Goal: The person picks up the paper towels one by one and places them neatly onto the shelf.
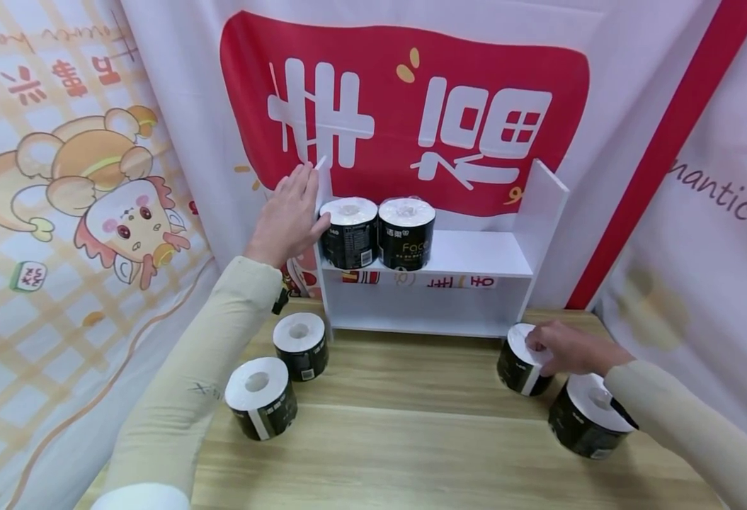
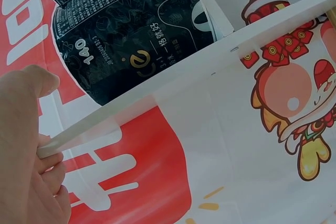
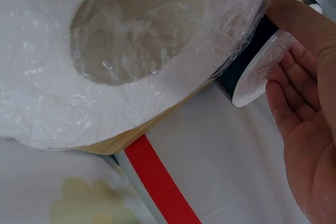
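Observation:
My left hand rests on the left side panel of a white shelf, thumb inside, fingers outside and mostly straight. Close to that thumb, a wrapped toilet paper roll with a black label stands on the upper board. Another roll stands against its right side. My right hand grips a toilet paper roll on the table by the shelf's right foot, its thumb and fingers at the top and side. Under my right wrist sits another roll, large in the right wrist view.
Two more rolls, a rear one and a front one, stand on the wooden table at the left. The white shelf has two boards. Printed cloth hangs behind and at both sides.

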Demonstrator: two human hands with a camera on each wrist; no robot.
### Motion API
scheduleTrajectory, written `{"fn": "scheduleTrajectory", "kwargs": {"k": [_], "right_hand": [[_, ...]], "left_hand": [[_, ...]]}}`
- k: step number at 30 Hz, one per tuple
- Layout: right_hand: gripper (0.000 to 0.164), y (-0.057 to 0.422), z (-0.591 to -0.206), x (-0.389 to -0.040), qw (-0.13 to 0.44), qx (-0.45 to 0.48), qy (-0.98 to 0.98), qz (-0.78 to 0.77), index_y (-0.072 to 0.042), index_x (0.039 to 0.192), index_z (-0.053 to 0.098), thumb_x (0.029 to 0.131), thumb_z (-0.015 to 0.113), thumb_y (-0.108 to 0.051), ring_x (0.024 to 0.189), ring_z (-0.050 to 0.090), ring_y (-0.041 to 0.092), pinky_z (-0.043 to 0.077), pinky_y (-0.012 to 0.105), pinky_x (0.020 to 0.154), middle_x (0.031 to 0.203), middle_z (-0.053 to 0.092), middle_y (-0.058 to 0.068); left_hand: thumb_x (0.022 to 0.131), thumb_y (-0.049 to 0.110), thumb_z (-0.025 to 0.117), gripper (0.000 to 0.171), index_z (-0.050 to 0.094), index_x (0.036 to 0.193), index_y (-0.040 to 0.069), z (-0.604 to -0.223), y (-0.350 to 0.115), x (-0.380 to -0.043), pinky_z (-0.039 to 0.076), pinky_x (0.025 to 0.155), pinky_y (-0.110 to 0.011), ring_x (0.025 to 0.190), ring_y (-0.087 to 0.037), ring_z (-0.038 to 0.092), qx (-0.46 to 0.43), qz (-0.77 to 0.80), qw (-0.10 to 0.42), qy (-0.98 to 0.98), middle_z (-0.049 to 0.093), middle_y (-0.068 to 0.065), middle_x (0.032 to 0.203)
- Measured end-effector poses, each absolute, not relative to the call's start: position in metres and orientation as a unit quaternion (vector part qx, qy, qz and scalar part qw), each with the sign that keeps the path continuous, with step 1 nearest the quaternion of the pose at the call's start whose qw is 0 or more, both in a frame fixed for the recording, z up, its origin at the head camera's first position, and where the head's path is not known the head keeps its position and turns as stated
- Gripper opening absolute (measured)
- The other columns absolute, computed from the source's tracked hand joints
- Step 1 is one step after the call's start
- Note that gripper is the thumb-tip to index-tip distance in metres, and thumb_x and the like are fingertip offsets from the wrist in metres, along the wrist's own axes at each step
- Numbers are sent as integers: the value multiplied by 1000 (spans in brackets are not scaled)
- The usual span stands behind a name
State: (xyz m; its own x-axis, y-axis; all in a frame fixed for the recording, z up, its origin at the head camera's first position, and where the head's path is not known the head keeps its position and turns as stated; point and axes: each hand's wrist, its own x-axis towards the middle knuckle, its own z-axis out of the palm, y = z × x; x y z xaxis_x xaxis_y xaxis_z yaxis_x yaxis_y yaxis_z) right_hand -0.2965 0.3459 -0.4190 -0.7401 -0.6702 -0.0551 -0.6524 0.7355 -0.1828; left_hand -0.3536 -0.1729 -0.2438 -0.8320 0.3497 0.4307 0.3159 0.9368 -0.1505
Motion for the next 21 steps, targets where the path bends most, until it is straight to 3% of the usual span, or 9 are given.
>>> {"fn": "scheduleTrajectory", "kwargs": {"k": [13, 21], "right_hand": [[37, 343, -417, -294, 82, -335, 936, -74, -18, 78, 57, 78, 93, -13, 73, 44, 7, 38, 23, 64, 74, 47, -7], [33, 341, -416, -294, 98, -313, 943, -65, -21, 88, 63, 79, 94, -19, 81, 50, 10, 44, 25, 69, 83, 56, -9]], "left_hand": [[100, 37, 67, 92, 17, 167, -2, -242, -172, -351, 26, 132, -53, 163, -40, 22, -172, 34, 229, -957, 22, -24, 173], [100, 37, 68, 94, 15, 167, 0, -243, -172, -352, 26, 132, -52, 163, -39, 21, -172, 31, 232, -957, 21, -23, 174]]}}
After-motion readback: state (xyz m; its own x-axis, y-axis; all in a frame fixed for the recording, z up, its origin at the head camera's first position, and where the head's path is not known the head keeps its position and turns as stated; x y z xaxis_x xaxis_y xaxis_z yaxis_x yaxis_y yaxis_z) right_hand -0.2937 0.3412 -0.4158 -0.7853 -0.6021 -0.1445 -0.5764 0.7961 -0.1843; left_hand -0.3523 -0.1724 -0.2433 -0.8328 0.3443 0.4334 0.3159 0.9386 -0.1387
